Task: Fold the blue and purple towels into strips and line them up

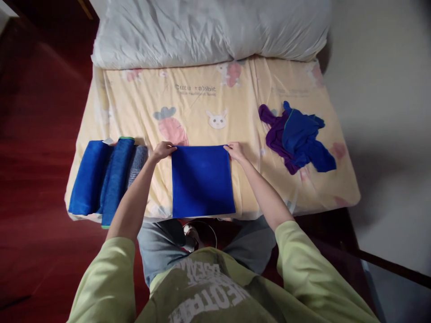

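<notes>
The cloth (pixel 202 184) lies flat on the bed (pixel 242 101), between the two hands and running towards the near side from them. The left grip (pixel 164 150) pinches its far left corner, the right grip (pixel 235 151) its far right corner, thumb and fingers pressed together on the fabric in each. Neither hand is nearer: both sit level at the ends of the far edge, which runs straight left to right between them. The cloth is close to square, with no clear long axis, and its near edge lies along the bed's near edge.

It is plain deep blue, smooth and matte, with crisp sides; whether it is several layers thick, I cannot tell. On the left are a plump blue roll (pixel 88 177), a green-edged roll (pixel 117 179) and a grey, flecked one (pixel 137 162), side by side. On the right, soft purple fabric (pixel 276 137) and blue fabric (pixel 305 139) lie crumpled together. The sheet beneath is pale yellow, printed and lightly creased; a puffy, wrinkled quilt (pixel 202 31) lies across the far side.
</notes>
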`<state>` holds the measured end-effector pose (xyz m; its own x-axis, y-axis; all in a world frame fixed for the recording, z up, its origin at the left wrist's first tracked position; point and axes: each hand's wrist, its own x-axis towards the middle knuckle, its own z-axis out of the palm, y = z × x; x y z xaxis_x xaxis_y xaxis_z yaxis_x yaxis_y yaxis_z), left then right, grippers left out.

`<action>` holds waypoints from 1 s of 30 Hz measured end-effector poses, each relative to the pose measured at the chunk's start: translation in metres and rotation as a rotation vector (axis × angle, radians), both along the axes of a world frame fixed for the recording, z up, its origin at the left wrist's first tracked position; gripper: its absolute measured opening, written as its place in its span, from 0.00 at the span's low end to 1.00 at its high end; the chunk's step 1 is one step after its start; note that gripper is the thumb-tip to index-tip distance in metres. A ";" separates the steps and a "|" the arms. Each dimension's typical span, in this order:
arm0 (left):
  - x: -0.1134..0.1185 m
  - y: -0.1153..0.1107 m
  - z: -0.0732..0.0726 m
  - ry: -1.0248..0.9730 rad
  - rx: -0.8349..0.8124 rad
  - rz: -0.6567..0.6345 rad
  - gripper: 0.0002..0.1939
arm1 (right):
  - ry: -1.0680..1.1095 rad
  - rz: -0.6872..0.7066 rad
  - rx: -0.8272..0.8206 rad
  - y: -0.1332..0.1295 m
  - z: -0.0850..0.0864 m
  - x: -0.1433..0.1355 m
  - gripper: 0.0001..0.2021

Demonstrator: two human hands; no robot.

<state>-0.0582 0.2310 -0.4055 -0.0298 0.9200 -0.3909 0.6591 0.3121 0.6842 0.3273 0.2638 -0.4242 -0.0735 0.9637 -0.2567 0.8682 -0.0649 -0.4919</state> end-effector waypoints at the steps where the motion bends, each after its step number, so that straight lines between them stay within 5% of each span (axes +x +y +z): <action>1: 0.003 0.004 -0.002 -0.003 0.044 0.059 0.14 | 0.007 -0.050 -0.001 0.005 -0.001 -0.003 0.14; 4: 0.015 0.023 -0.010 0.042 0.189 0.186 0.14 | 0.065 -0.144 0.075 0.026 -0.006 -0.015 0.16; 8: 0.025 0.047 -0.031 0.123 0.340 0.246 0.12 | 0.060 -0.083 0.218 0.053 -0.025 -0.027 0.17; 13: 0.025 0.048 -0.069 0.099 0.506 0.237 0.16 | 0.155 -0.071 0.379 0.065 -0.068 -0.026 0.19; 16: 0.024 0.046 -0.080 0.087 0.559 0.234 0.20 | 0.192 -0.096 0.409 0.067 -0.078 -0.023 0.21; 21: 0.042 0.048 -0.062 0.257 0.536 0.234 0.23 | 0.042 -0.065 0.371 0.061 -0.049 -0.036 0.23; 24: 0.072 0.036 -0.045 0.328 0.549 0.081 0.28 | -0.048 0.079 0.388 0.043 -0.033 -0.057 0.23; 27: 0.101 0.017 -0.044 0.241 0.545 -0.144 0.32 | -0.052 0.301 0.353 0.020 -0.035 -0.075 0.24; 30: 0.112 0.006 -0.056 0.199 0.513 -0.161 0.34 | -0.049 0.357 0.330 0.008 -0.046 -0.080 0.27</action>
<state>0.0543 0.2375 -0.4618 0.0993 0.9894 0.1057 0.8026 -0.1424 0.5793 0.2470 0.2720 -0.4703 -0.4095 0.9111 0.0469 0.8304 0.3936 -0.3944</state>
